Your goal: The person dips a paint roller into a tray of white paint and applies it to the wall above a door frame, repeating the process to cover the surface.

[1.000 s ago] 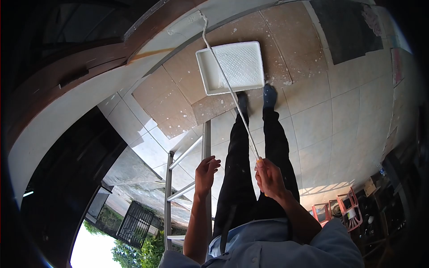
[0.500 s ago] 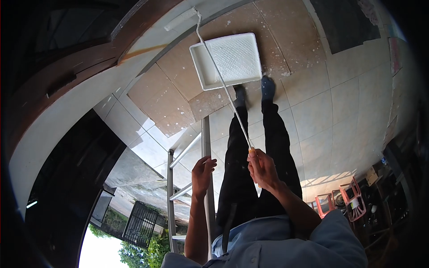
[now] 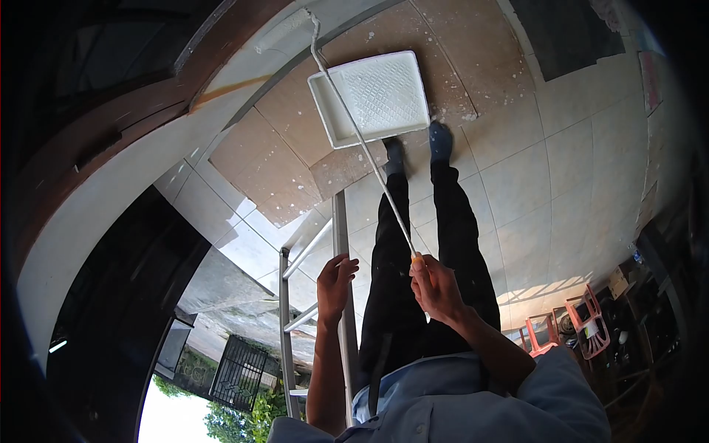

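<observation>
- We grip the paint roller [image 3: 369,156] in our right hand [image 3: 439,289], in front of our dark trousers [image 3: 391,244]; the fingers wrap around its handle [image 3: 418,260], with the thumb laid along it — the orange top and pale lower end show.
- Our left hand [image 3: 337,286] is raised with its fingers loosely bent, close together, in front of a rail of the metal ladder [image 3: 340,229]; we cannot tell whether they touch it.
- The roller's long, thin rod runs up and leftward, crossing in our view over the paint tray [image 3: 421,90], to the white sleeve [image 3: 284,32] at the low part of the pale wall [image 3: 251,55] — contact there is too hard to judge.
- The tray, coated white and ridged inside, rests on paint-spattered brown cardboard [image 3: 266,173] just beyond our feet [image 3: 441,142], which are in dark socks.
- Pale floor tiles [image 3: 517,207] spread out to our right, where red plastic chairs [image 3: 588,325] stand well apart from us.
</observation>
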A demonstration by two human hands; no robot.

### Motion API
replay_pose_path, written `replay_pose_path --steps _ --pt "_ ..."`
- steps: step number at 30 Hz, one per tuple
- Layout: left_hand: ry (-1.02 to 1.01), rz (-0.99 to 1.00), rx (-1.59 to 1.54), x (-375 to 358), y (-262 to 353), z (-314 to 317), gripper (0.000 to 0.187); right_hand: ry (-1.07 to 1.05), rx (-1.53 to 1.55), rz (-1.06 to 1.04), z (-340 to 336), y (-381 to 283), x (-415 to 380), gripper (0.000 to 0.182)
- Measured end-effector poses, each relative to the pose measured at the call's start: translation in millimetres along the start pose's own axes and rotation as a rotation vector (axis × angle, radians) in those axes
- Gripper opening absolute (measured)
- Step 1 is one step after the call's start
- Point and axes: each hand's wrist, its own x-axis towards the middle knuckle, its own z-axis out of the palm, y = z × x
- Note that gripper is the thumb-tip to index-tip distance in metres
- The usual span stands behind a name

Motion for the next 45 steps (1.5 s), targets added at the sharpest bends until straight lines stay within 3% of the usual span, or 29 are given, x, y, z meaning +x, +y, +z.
replay_pose_path --steps 19,24,27,29,33,39,45 --pt "-0.02 0.039 0.005 0.8 9.9 5.2 0.043 0.059 -0.135 -0.096 -19.1 7.7 -8.4 0.043" --pt "-0.104 0.098 0.042 19.7 40.9 26.9 0.05 0.093 -0.174 -0.116 -14.1 25.0 43.8 0.049" --pt "-0.103 0.172 -0.004 27.1 64.8 43.5 0.041 0.072 -0.11 -0.072 -11.8 16.6 40.4 0.049" --pt "-0.129 0.187 0.002 25.0 71.5 47.2 0.046 0.031 -0.068 -0.04 -14.5 10.7 21.4 0.047" --pt "-0.151 0.132 0.056 21.4 50.5 42.2 0.047 0.029 -0.061 -0.064 -19.1 21.5 15.4 0.045" --pt "-0.077 0.026 0.105 6.4 28.2 16.1 0.051 0.066 -0.095 -0.094 -17.9 31.5 106.3 0.049" --pt "0.003 0.002 0.09 -2.7 8.7 -4.0 0.045 0.058 0.105 -0.152 -16.7 38.3 119.0 0.045"
